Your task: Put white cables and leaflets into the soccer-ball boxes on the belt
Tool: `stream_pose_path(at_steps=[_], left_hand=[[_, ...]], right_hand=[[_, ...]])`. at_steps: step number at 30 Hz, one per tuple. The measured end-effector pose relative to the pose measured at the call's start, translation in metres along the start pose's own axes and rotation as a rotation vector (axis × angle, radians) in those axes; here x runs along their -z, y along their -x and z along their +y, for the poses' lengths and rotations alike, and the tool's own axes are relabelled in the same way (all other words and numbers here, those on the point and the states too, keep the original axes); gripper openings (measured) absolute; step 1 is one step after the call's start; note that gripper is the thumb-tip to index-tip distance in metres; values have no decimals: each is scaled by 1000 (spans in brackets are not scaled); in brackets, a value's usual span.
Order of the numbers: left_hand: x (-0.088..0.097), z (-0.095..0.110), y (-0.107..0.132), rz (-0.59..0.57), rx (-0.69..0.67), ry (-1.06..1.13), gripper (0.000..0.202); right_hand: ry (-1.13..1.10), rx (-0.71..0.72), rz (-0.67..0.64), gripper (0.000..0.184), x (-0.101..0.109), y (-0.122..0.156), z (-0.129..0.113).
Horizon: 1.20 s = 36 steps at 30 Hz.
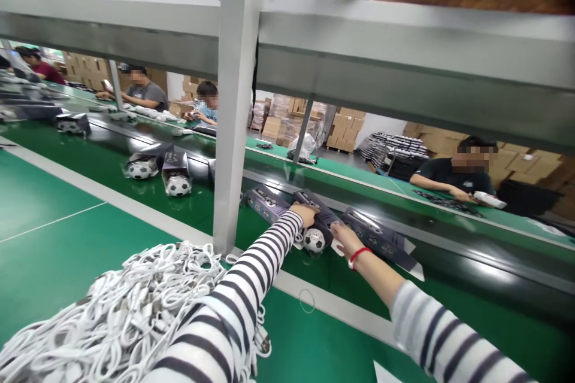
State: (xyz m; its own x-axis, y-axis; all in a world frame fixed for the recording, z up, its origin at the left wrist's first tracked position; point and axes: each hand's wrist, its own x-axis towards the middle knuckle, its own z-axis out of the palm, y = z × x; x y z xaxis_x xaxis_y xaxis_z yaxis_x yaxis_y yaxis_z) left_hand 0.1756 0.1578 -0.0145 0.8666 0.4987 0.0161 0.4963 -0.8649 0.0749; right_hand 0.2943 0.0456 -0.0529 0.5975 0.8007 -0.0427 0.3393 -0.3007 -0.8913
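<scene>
Left hand point(304, 214) cups a dark box point(322, 214), right hand point(342, 234) flat against it.

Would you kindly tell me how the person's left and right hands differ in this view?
The left hand rests on top of the dark box, while the right hand sits lower, at the box's near edge. The striped left sleeve reaches the wrist, whereas the striped right sleeve stops short, baring the forearm. Only the right wrist shows a red cord. Both hands reach over the green belt to that box, beside a soccer ball.
</scene>
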Motion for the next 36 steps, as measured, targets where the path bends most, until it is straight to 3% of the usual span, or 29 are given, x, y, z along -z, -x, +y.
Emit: stream_pose_path(at_steps=[5, 9, 12, 14, 16, 17, 19, 22, 26, 30, 32, 36], left_hand=[[3, 10, 9, 45, -36, 19, 58], [9, 5, 35, 21, -94, 19, 41], [13, -2, 57, 15, -156, -14, 39], [20, -4, 69, 36, -160, -44, 43], [31, -3, 80, 10, -130, -25, 43], [38, 0, 86, -21, -119, 0, 42], [52, 8, 99, -95, -135, 36, 40], [59, 24, 123, -169, -245, 21, 36], [37, 47, 150, -156, -299, -86, 40], [25, 59, 163, -203, -292, -96, 39], [31, 60, 171, -291, -278, -45, 36], [43, 59, 202, -602, -402, 163, 37]], right_hand=[[175, -27, 9, 50, 46, 26, 10], [301, 94, -83, 33, 80, 65, 6], [502, 209, -422, 31, 107, 115, 5], [629, 174, -699, 53, 119, 150, 10], [718, 62, -807, 75, 124, 180, 19], [753, 15, -810, 77, 124, 190, 25], [790, -49, -779, 63, 124, 205, 36], [766, -43, -696, 54, 123, 213, 46], [731, -109, -636, 74, 123, 220, 40], [766, -125, -711, 66, 120, 224, 33], [766, -83, -727, 57, 120, 222, 36], [672, -38, -680, 40, 122, 211, 53]])
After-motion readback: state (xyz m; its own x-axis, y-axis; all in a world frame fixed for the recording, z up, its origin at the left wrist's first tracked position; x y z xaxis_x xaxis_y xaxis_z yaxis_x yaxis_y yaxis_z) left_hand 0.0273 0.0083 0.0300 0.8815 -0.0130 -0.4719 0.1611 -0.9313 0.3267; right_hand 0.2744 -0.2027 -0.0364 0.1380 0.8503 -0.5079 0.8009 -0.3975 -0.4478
